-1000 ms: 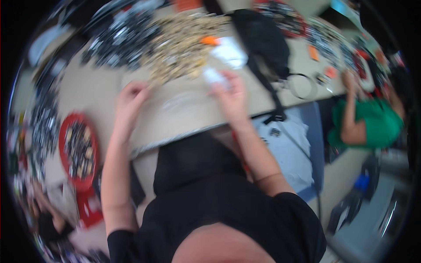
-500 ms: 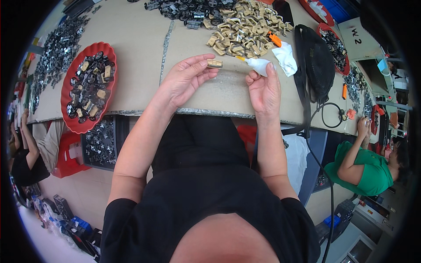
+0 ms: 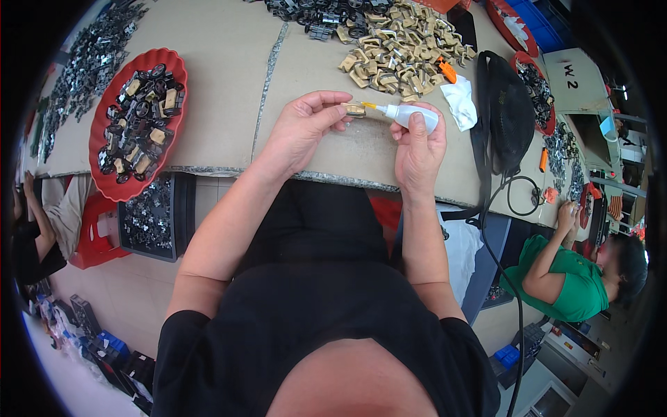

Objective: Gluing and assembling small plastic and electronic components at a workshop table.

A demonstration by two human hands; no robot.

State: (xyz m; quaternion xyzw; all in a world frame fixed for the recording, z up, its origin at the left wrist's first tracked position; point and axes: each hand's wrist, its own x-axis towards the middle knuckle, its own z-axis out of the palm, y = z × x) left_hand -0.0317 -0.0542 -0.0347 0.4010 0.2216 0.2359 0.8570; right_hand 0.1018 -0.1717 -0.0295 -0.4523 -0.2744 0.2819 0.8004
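Between the thumb and fingers of my left hand (image 3: 300,132) is a small gold-tan toy car body (image 3: 356,111), held just above the table. My right hand (image 3: 421,149) is closed around a white squeeze bottle (image 3: 417,118) with a thin yellow nozzle. The bottle lies almost level, its tip pointing left and right at the edge of the car body; whether they touch, I cannot tell. Beyond my hands spreads a heap of similar gold-tan bodies (image 3: 410,52). Black wheeled toy car chassis (image 3: 323,17) are piled behind and left of them.
A red scalloped tray (image 3: 110,185) of chassis and tan bodies stands at left, beside scattered dark parts (image 3: 87,69). On the right lie a white tissue (image 3: 459,103), an orange tool (image 3: 447,70) and a black bag (image 3: 509,115) with a cable. A co-worker in green (image 3: 566,281) sits at right.
My right hand has brought the bottle's nozzle down and left to the car body, levelling the bottle. My left hand keeps its pinch. The whole view has shifted slightly.
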